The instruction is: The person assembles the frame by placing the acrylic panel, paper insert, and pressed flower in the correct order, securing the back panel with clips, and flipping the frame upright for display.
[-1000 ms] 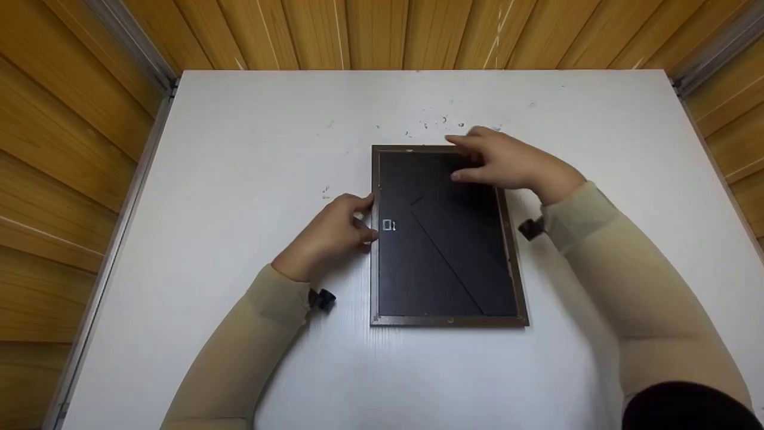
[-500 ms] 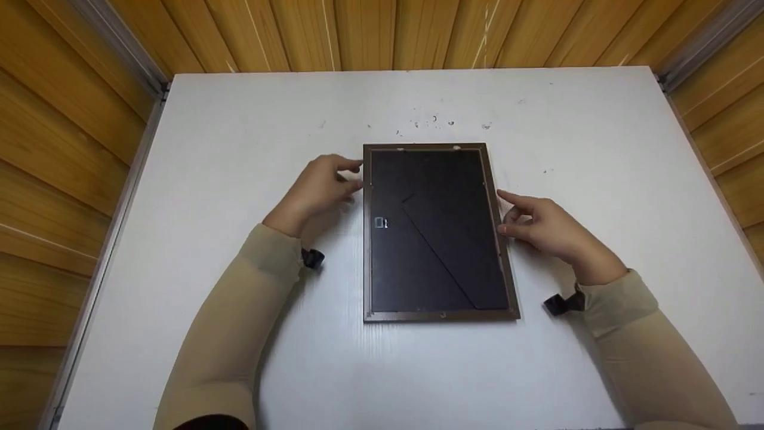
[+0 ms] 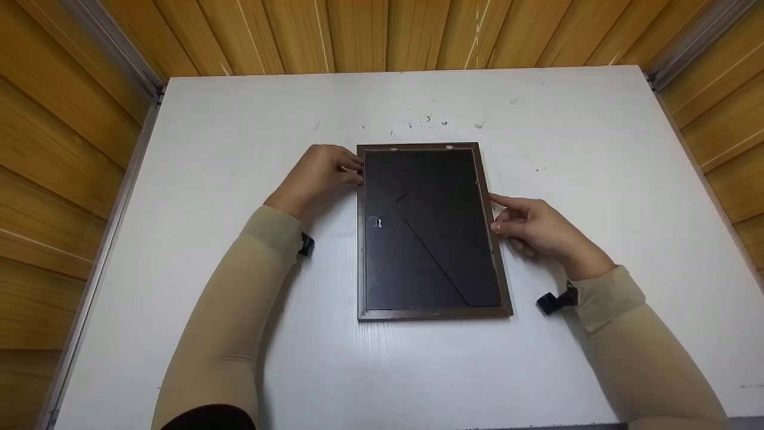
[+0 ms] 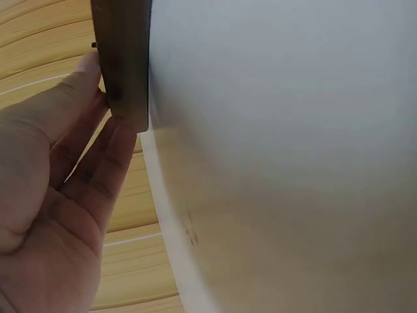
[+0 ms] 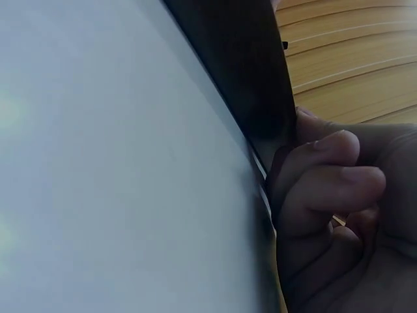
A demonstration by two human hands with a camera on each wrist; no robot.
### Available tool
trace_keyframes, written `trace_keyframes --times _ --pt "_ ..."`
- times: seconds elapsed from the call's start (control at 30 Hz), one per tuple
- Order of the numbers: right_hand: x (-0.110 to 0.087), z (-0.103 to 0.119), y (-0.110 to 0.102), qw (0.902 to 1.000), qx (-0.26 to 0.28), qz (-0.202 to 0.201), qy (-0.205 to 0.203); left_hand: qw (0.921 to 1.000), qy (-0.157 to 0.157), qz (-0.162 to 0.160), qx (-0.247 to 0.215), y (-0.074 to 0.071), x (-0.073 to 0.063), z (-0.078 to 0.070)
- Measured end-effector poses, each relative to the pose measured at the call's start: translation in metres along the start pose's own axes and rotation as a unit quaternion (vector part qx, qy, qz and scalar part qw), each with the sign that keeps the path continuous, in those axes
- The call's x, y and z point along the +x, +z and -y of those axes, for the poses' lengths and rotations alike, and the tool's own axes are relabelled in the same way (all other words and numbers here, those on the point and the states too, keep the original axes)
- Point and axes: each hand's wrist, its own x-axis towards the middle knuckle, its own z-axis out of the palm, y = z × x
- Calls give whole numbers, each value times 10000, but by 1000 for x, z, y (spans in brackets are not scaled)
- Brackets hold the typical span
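Observation:
A picture frame [image 3: 433, 257] lies face down on the white table, its dark back with the angled stand outline and a small metal hanger facing up. My left hand [image 3: 325, 173] grips its left edge near the far corner. In the left wrist view, the thumb [image 4: 88, 65] is at the frame's back edge and the fingers are against its side. At the right edge, my right hand [image 3: 537, 230] holds the frame between thumb and index finger. The right wrist view shows the other fingers [image 5: 326, 195] curled beside the frame's dark side [image 5: 247, 72].
The white table [image 3: 250, 119] carries scattered dark scuffs [image 3: 428, 122] beyond the frame. Wood-look panels [image 3: 358, 36] rise behind the table and at both sides. A small black device [image 3: 552, 301] sits at the right wrist.
My right hand has come from above the frame's far right part down to its right edge. My left hand has slid along the left edge toward the far corner and now grips there.

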Motion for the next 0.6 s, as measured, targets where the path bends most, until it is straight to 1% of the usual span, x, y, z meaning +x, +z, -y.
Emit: trace_keyframes --times 0.1,0.2,0.27,0.4,0.5,0.6 --pt "2 0 1 9999 12 32 -102 9997 168 -69 165 -1 0 -1" --pt "2 -3 1 9997 100 71 -207 9994 157 -103 279 0 1 -4" --pt "2 -4 2 9995 139 96 -266 9993 56 -79 359 0 2 -7" --pt "1 -5 2 9992 184 82 -344 9982 -244 65 537 -2 7 -16" --pt "2 -4 2 9990 186 69 -411 9967 -440 111 676 -4 10 -22" --pt "4 -5 3 9987 233 105 -436 9949 -543 107 848 -6 12 -25"
